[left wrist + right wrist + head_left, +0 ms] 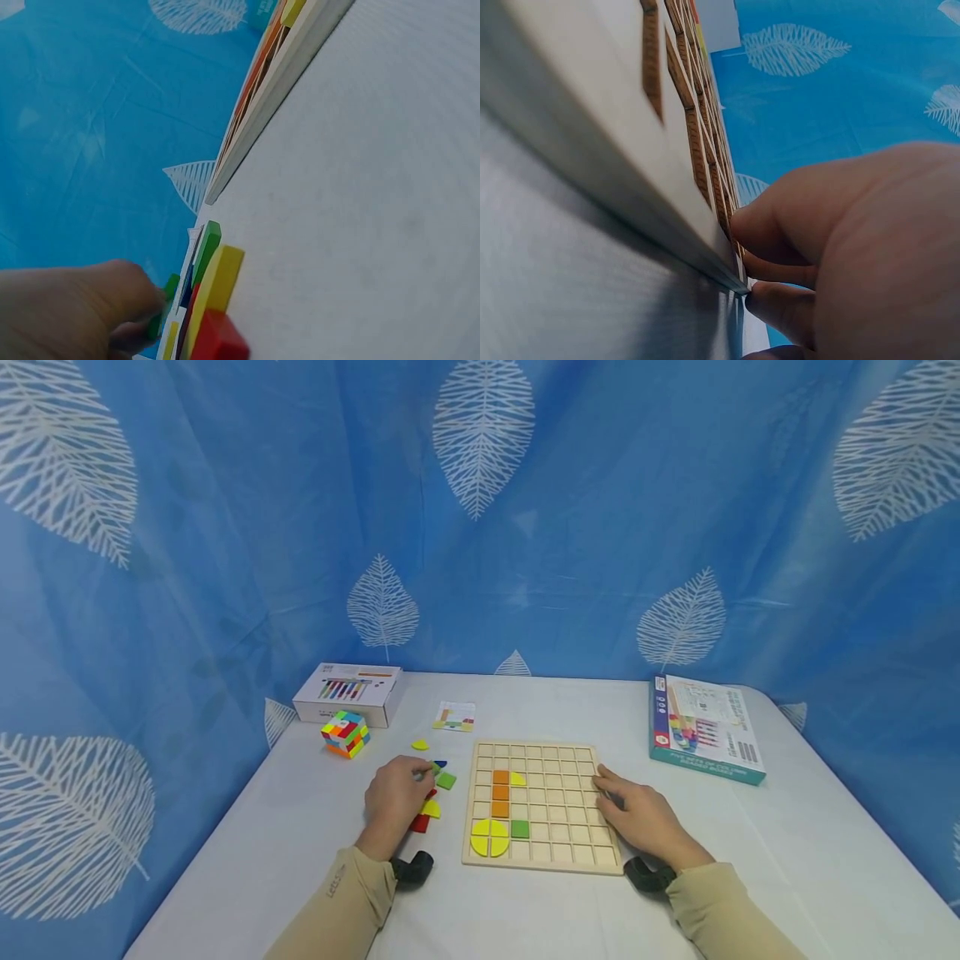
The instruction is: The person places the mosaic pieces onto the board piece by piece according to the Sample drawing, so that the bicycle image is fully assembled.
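My left hand (394, 795) is over the loose colored tiles left of the board, pinching a small green tile (172, 287) between thumb and fingertips. Around it lie another green tile (446, 780), a blue piece (441, 763), a yellow quarter-circle (431, 809) and a red tile (420, 823). With thumb on the rim and fingers at the side, my right hand (647, 817) grips the right edge of the wooden grid board (558, 867). Orange squares (500, 792), a green square (520, 829), a single yellow quarter and a yellow circle of quarters (490, 837) sit in its cells.
A pattern card (454, 716) lies behind the tiles, near another yellow piece (420, 745). At the back left are a puzzle cube (346, 734) and a white box (348, 693). A flat teal-edged box (705, 727) lies at the back right. Blue curtain hangs behind the table.
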Demonstrator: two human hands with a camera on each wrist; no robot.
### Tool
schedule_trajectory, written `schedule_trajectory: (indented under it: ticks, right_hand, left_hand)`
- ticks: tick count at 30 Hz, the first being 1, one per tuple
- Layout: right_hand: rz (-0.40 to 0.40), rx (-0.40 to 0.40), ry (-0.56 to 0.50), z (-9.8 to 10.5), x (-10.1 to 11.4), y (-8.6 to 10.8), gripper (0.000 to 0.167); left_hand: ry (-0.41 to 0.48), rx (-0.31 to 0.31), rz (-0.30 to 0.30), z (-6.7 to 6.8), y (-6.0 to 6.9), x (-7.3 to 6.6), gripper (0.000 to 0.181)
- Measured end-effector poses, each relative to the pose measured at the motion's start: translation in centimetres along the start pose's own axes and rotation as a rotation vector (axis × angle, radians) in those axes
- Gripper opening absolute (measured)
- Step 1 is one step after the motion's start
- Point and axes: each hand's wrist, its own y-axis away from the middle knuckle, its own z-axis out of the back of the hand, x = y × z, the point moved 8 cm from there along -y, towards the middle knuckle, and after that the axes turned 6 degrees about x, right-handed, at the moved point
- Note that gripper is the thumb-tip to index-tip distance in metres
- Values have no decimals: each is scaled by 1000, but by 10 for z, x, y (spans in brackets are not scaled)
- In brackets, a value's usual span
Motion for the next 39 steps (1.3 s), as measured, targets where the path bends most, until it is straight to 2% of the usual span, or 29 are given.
schedule_trajectory:
  ticks: [9, 14, 17, 23, 28, 35, 39]
  right_hand:
    - [-6, -1, -1, -2, -2, 0, 44]
    - [-9, 2, -7, -2, -2, 0, 44]
    - [-9, 1, -9, -2, -1, 1, 44]
    - [-7, 2, -2, 0, 0, 0, 44]
    - [-12, 6, 5, -1, -1, -1, 45]
    - [-9, 9, 7, -1, -2, -1, 45]
    - [-1, 8, 6, -1, -1, 0, 44]
  left_hand:
    - [113, -71, -54, 9, 6, -7, 22]
    - [216, -95, -94, 9, 10, -12, 19]
    - [247, -106, -128, 7, 12, -17, 17]
    - [266, -112, -188, 3, 18, -30, 14]
    - [259, -108, -210, 1, 24, -39, 14]
    - [240, -76, -252, -4, 34, -52, 11]
    - [232, -26, -274, -9, 41, -59, 12]
